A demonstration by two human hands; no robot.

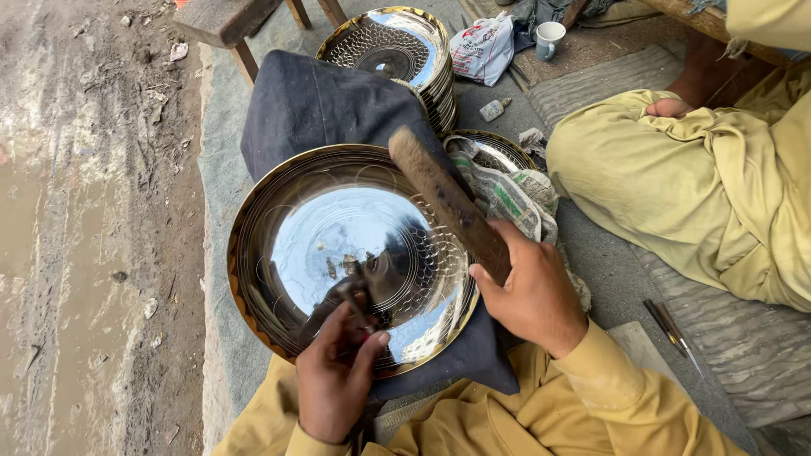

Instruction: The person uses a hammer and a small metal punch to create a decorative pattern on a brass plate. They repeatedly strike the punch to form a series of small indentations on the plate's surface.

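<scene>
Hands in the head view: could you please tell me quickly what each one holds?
Left hand: closed on a small chisel against the shiny plate.
Right hand: closed on a wooden mallet.

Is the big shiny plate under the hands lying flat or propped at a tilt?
Tilted: the plate leans on a dark cushion, far rim raised. Left hand presses a small tool onto it.

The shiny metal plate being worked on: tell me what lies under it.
The shiny metal plate rests on a dark blue cushion, which shows behind it and below its near rim. Whatever lies beneath the plate's middle is hidden.
</scene>
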